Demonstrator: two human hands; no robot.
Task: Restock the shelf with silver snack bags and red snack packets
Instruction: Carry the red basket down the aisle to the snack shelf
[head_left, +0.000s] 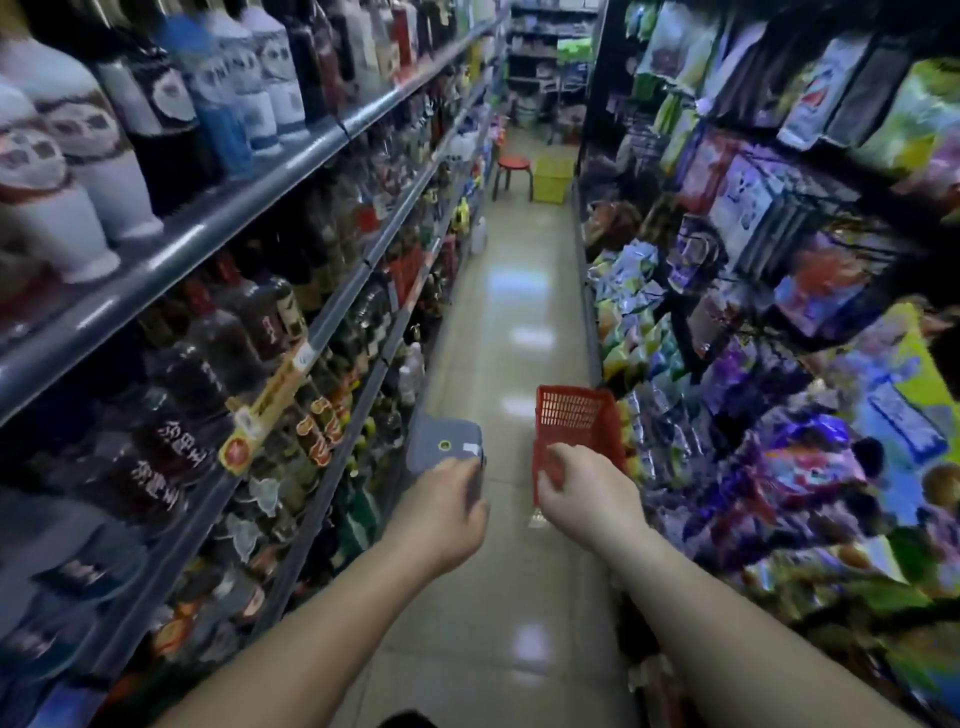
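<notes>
Narrow aisle; glossy tiled floor; bottle shelves left; red stool far off.

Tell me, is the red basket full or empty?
Not full: the red basket's inner mesh wall shows bare. The right hand on its rim hides the bottom.

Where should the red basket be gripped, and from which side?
Likely its near rim, from above on the person's side: the red basket is tilted with no handle in view, and the right hand curls over that edge.
</notes>
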